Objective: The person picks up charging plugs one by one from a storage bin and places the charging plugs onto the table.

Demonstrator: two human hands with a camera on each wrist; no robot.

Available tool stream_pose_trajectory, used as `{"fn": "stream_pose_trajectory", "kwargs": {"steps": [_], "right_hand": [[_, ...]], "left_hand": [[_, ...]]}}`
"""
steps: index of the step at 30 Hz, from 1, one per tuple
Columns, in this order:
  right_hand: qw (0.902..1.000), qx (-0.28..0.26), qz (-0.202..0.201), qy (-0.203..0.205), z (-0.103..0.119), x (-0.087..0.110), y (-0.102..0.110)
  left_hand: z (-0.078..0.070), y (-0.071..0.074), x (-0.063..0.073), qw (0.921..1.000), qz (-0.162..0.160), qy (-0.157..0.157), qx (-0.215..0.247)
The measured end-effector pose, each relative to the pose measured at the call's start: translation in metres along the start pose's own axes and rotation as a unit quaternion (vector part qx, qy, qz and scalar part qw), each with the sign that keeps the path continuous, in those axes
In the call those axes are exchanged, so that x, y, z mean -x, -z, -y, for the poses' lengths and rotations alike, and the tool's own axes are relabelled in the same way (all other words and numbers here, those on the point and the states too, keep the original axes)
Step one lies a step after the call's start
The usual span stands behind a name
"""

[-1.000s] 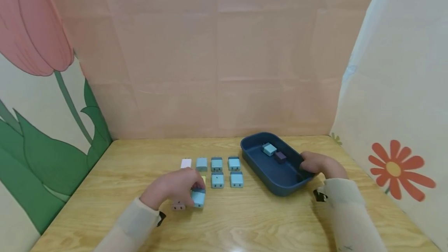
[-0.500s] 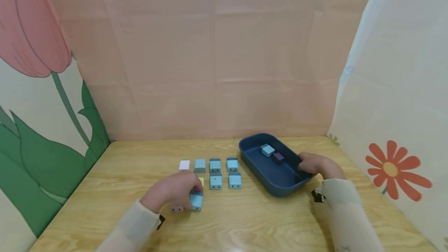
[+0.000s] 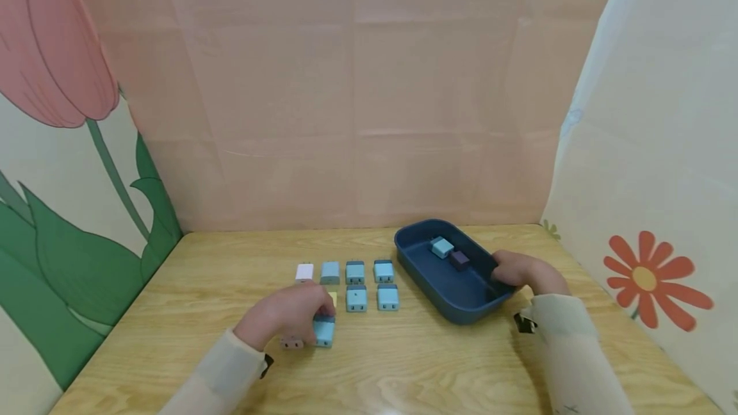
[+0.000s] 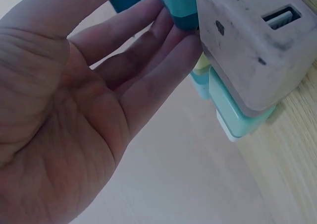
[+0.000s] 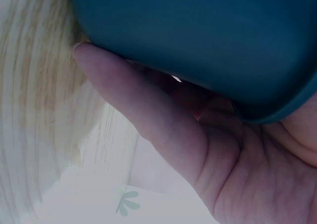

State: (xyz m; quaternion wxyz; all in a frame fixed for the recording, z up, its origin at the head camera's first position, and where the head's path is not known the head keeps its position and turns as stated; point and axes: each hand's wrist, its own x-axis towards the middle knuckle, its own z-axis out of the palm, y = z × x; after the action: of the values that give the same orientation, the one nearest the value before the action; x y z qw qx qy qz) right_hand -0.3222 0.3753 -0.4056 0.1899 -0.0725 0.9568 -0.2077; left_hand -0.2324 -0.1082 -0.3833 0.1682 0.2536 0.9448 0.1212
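Note:
My left hand (image 3: 288, 314) pinches a light blue USB charger plug (image 3: 324, 333) with a darker blue band, in the front row on the table. Right beside it is a pinkish charger (image 3: 292, 342), partly covered by the hand; in the left wrist view this charger (image 4: 252, 40) shows a USB port and dark scuffs. A yellow charger (image 3: 332, 300) peeks out behind my fingers. On the right, my right hand (image 3: 519, 271) grips the rim of a dark blue tray (image 3: 461, 314). Inside the tray lie a light blue charger (image 3: 442, 247) and a dark purple one (image 3: 459, 260).
Between hand and tray stand blue chargers in rows, among them one (image 3: 356, 300) and another (image 3: 388, 298). A white charger (image 3: 304, 272) sits at the back left of the group. A pink covering (image 3: 357, 114) rises behind the wooden table (image 3: 415, 370).
The head view has shifted a little. My left hand stays at the light blue charger, which sits barely nearer me; my right hand keeps its grip on the tray.

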Motion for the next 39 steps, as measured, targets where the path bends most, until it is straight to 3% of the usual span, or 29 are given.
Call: {"fn": "stream_pose_trajectory", "kwargs": {"steps": [11,19,39], "right_hand": [[1.0,-0.004,-0.001,-0.004,-0.0016,0.0003,-0.0004],[0.9999,-0.006,0.0,-0.011,0.0002,0.0004,0.0011],[1.0,0.001,0.001,-0.006,0.0012,0.0022,-0.0002]], "left_hand": [[-0.0015,-0.0013,-0.0018,1.0,-0.002,0.001,0.005],[-0.0017,0.001,0.0005,0.9991,-0.004,0.021,0.036],[-0.0003,0.0049,0.0024,0.9993,-0.004,0.008,0.036]]}}
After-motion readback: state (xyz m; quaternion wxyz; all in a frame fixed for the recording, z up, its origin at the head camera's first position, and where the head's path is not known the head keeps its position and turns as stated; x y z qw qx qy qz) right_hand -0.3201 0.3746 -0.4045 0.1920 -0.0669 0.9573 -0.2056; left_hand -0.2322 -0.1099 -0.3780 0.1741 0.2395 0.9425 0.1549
